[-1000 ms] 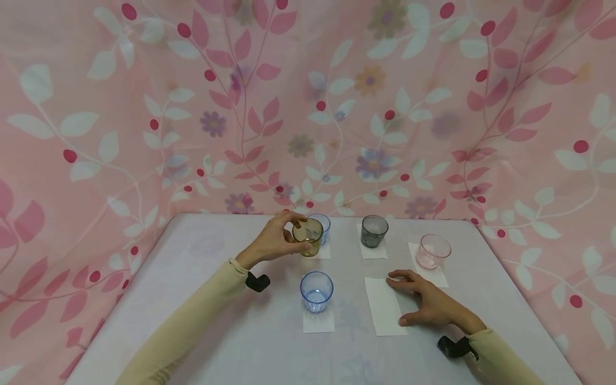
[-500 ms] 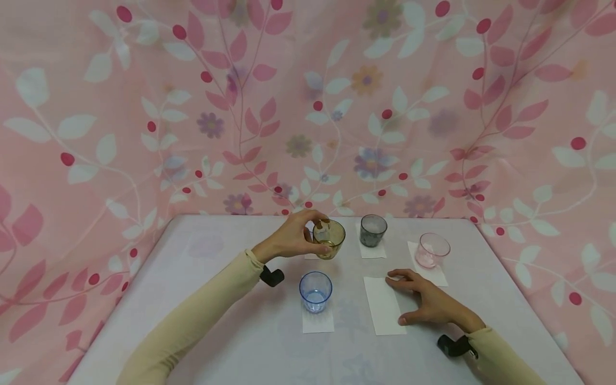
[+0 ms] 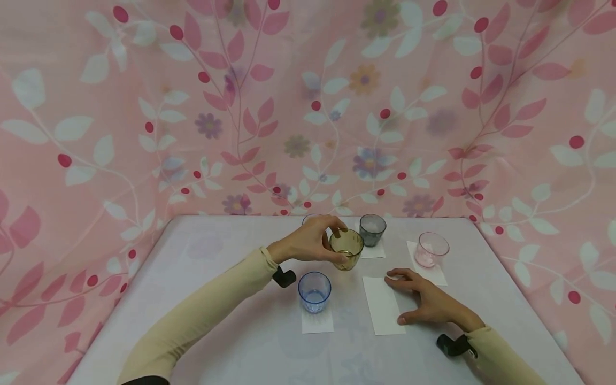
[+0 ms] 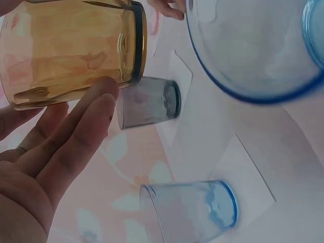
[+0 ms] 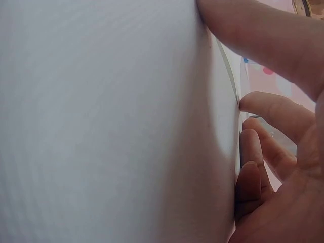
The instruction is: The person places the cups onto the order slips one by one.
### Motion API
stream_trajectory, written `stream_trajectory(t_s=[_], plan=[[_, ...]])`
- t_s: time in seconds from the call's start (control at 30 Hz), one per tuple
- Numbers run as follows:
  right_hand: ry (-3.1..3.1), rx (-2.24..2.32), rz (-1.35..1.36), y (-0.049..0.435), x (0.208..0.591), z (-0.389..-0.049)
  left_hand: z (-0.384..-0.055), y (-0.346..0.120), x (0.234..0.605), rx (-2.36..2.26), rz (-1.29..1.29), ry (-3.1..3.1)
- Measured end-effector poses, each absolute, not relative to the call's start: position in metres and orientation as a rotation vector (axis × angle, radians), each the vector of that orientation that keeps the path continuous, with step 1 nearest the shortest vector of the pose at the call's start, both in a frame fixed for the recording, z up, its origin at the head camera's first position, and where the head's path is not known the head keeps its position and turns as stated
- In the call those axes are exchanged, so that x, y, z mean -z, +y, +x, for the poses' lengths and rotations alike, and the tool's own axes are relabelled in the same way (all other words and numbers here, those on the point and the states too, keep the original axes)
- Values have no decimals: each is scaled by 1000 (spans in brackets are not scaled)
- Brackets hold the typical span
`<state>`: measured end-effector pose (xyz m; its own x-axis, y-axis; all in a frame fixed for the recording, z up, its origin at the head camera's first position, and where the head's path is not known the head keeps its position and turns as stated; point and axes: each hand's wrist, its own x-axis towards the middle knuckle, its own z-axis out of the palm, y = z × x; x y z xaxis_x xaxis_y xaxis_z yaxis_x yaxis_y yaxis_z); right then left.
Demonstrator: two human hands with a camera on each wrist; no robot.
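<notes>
My left hand grips an amber glass between thumb and fingers, above the table in the middle. In the left wrist view the amber glass lies sideways across the picture with the fingers along it. Resting on the table, my right hand has its fingers spread and slightly bent, holding nothing. Its index fingertip and thumb are at the right edge of a white paper slip. A blue glass stands on another slip, in front of the left hand.
Behind the amber glass stands a grey glass on a slip. A pink glass stands on a slip at the right. Another blue glass is mostly hidden behind the left hand in the head view. A floral curtain borders the table's back.
My left hand has carried the amber glass rightward and slightly nearer, from in front of the back blue glass to in front of the grey one. My right hand stays in place.
</notes>
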<state>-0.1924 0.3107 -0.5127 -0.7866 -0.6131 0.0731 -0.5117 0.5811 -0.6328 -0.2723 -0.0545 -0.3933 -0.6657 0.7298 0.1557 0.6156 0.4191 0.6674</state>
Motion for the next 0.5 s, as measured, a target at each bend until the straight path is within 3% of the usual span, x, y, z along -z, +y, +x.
stream_trajectory(t_s=[0.5], plan=[[2656, 979, -948, 310, 512, -193, -254, -9, 391, -812, 1387, 2474]])
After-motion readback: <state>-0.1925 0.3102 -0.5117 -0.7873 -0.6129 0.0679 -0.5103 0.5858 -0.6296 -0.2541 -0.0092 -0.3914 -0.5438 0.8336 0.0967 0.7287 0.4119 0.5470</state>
